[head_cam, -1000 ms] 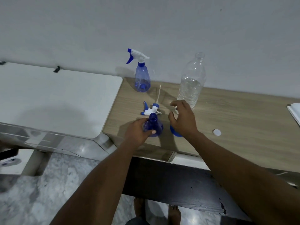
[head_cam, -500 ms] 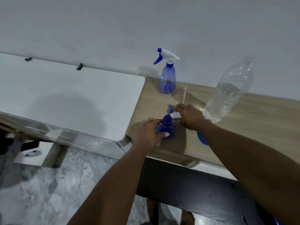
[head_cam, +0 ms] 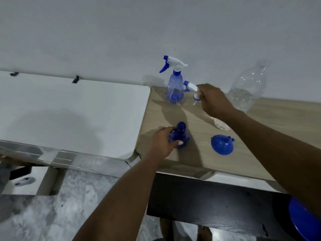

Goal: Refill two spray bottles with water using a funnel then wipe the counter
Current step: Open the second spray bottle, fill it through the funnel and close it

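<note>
My left hand (head_cam: 163, 140) grips an uncapped dark blue spray bottle (head_cam: 180, 135) standing upright near the front left corner of the wooden counter (head_cam: 260, 136). My right hand (head_cam: 212, 100) holds its white and blue spray head (head_cam: 192, 89) lifted above the counter. A second, paler spray bottle (head_cam: 174, 87) with its head on stands by the wall. A blue funnel (head_cam: 222, 144) lies mouth-down on the counter to the right of the open bottle. A clear water bottle (head_cam: 248, 87), partly filled and uncapped, stands at the back right.
A white surface (head_cam: 69, 110) adjoins the counter on the left. Something small and clear (head_cam: 221, 125) lies on the counter under my right forearm. A dark panel (head_cam: 208, 202) sits below the counter front, a blue round object (head_cam: 304, 220) at lower right. Marble floor lies below.
My right hand has picked the spray head up off the counter and raised it toward the pale bottle. The funnel is now uncovered. The left hand stays on the open bottle.
</note>
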{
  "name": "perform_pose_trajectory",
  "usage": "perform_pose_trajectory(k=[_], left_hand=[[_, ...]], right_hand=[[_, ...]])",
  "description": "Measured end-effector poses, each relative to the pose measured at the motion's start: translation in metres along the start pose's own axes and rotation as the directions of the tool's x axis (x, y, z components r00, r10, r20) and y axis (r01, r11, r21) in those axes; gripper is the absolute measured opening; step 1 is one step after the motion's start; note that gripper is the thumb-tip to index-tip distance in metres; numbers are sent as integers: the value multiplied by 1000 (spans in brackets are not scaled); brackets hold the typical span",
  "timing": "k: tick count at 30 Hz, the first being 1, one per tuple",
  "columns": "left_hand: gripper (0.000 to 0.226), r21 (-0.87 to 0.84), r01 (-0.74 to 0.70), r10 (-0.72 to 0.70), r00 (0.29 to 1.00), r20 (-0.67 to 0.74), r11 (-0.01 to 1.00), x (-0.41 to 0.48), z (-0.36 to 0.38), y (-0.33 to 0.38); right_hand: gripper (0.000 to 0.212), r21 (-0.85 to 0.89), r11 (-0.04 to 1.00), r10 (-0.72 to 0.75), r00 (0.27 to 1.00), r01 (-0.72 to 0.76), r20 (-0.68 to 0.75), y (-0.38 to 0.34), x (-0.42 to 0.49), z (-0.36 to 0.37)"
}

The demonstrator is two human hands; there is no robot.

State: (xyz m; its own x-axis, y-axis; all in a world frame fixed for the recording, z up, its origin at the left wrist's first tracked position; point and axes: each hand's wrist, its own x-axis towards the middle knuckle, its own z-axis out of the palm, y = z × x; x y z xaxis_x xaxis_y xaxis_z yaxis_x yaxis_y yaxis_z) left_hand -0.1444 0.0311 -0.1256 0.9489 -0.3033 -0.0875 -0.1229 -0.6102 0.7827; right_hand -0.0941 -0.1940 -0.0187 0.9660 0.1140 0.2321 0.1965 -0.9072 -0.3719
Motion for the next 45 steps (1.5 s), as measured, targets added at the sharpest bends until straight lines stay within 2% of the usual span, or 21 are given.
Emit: perform_pose_trajectory(k=[3, 11, 15, 25, 32, 39, 43, 45], left_hand=[[56, -1, -11, 11, 1000, -2, 1000, 5, 0, 3], [58, 12, 11, -11, 1000, 23, 1000, 15, 2, 11], [58, 16, 39, -40, 999, 18, 999, 17, 6, 9], [56, 8, 14, -14, 1000, -17, 1000, 16, 8, 5], [60, -1, 16, -16, 999, -33, 1000, 16, 11, 1], [54, 54, 48, -47, 999, -20, 997, 16, 12, 1], [47, 24, 27, -27, 1000, -13, 999, 14, 10, -1], [53, 6, 8, -8, 1000, -8, 1000, 15, 8, 1]], right_hand=[[26, 135, 987, 86, 996, -84, -8, -16, 3, -38], [28, 181, 983, 5, 993, 16, -115, -57, -13, -84], [28, 228, 973, -10, 995, 32, -95, -67, -20, -78], [21, 73, 997, -28, 987, 16, 160, -61, -57, 7], [45, 87, 996, -46, 987, 33, 152, -59, -53, 26], [45, -22, 998, -62, 997, 63, 49, -62, -55, 47], [56, -20, 995, -97, 988, 100, 120, -55, -52, 38], [55, -29, 991, -124, 983, 129, 134, -52, -52, 35]])
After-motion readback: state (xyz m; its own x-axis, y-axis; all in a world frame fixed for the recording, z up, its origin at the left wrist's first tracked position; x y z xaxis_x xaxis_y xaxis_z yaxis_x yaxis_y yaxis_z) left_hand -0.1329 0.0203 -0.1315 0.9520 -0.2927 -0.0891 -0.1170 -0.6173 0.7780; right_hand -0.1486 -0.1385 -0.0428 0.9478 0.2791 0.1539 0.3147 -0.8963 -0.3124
